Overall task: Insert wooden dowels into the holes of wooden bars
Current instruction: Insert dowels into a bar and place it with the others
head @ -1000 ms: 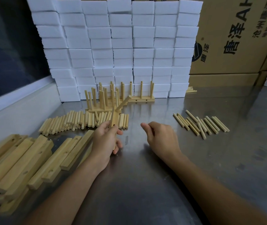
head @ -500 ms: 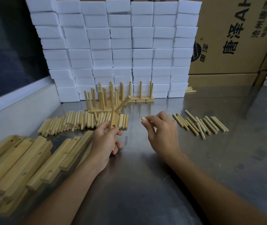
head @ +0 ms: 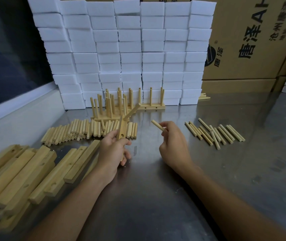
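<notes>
Head view: a bar (head: pixel 122 132), one dowel already seated, is gripped upright by the left hand (head: pixel 111 152); another dowel (head: pixel 158 125) is pinched by the right hand (head: pixel 172 145). Finished bars (head: pixel 121 108) stand behind; many bare bars (head: pixel 25 171) remain.

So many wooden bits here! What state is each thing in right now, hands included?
left hand: grips the held bar, upright
held bar: one dowel inserted near its top, a lower hole empty
right hand: pinches a loose dowel, not yet inserted
finished bars: standing, dowels upright
blank bars: lying flat, holes empty
dowel piles: lying loose
</notes>
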Motion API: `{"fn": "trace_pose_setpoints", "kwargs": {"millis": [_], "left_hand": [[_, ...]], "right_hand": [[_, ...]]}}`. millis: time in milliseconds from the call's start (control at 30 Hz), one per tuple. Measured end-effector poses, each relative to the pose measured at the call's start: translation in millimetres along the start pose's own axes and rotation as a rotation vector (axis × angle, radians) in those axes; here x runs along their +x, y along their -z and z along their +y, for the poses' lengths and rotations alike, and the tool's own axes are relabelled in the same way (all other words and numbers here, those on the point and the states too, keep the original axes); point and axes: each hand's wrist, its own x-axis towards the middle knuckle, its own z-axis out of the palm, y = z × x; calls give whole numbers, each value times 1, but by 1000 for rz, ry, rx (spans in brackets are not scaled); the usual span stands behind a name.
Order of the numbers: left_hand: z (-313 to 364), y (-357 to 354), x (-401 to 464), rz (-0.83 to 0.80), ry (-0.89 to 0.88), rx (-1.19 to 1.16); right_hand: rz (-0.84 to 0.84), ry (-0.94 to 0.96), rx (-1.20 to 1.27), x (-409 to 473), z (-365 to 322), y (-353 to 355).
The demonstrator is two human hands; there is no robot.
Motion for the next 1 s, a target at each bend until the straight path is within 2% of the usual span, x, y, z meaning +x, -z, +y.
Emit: {"fn": "trace_pose_setpoints", "kwargs": {"millis": [167, 333, 633, 800, 900, 1000], "left_hand": [[1, 0, -1, -3, -1, 3], [0, 0, -2, 0, -4, 7], [-1, 1, -1, -8, -20, -34], [-1, 1, -2, -35, -56, 7], [-2, 0, -1, -34, -64, 11], [-4, 0, 1, -40, -74, 25]], "right_hand": [[68, -58, 176, 2, 1, 0], [173, -133, 194, 5, 5, 4], [211, -252, 406, 9, 14, 7], [287, -407, 557, 14, 19, 8], [262, -452, 530, 15, 21, 6], [209, -321, 395, 11, 17, 3]]}}
